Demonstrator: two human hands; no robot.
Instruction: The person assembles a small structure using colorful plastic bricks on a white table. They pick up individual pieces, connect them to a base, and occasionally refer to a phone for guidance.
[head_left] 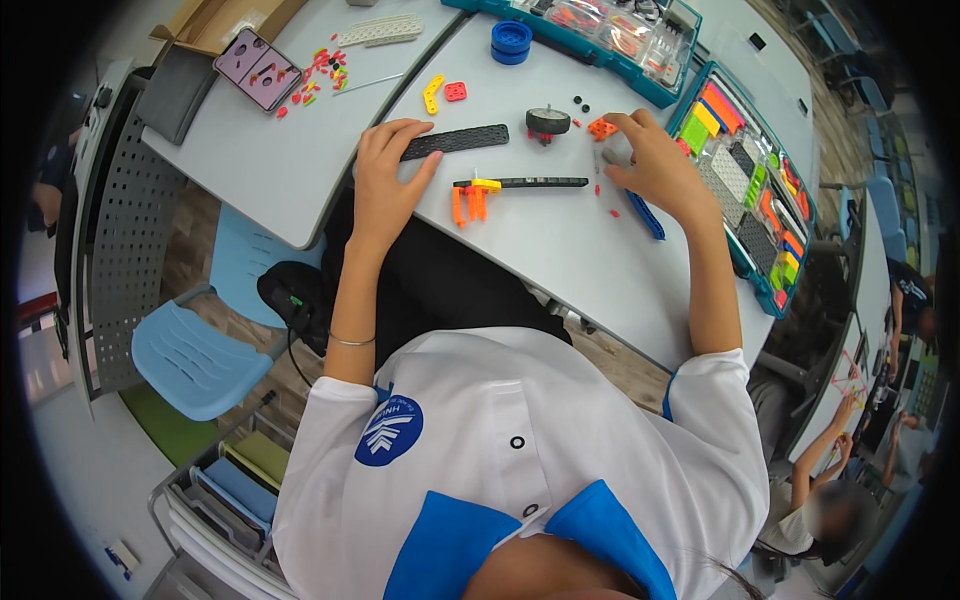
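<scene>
My left hand (385, 180) is closed on the left end of a black perforated plate (462, 140), fingertips at its far edge and thumb at its near edge. My right hand (660, 165) has its thumb and forefinger apart; the fingertips are beside an orange connector piece (601, 129), above a blue beam (646, 215). Between my hands lies an assembly of a black beam (540, 183) with a yellow piece (487, 186) and orange pieces (470, 206) at its left end. Behind it sits a grey-black wheel (547, 121) on a red connector.
Blue wheels (511, 43), a yellow angled piece (433, 94) and a red square piece (456, 91) lie farther back. A teal case (770, 200) of colourful parts stands at right. At left are a phone (258, 70) and scattered small pegs (325, 70).
</scene>
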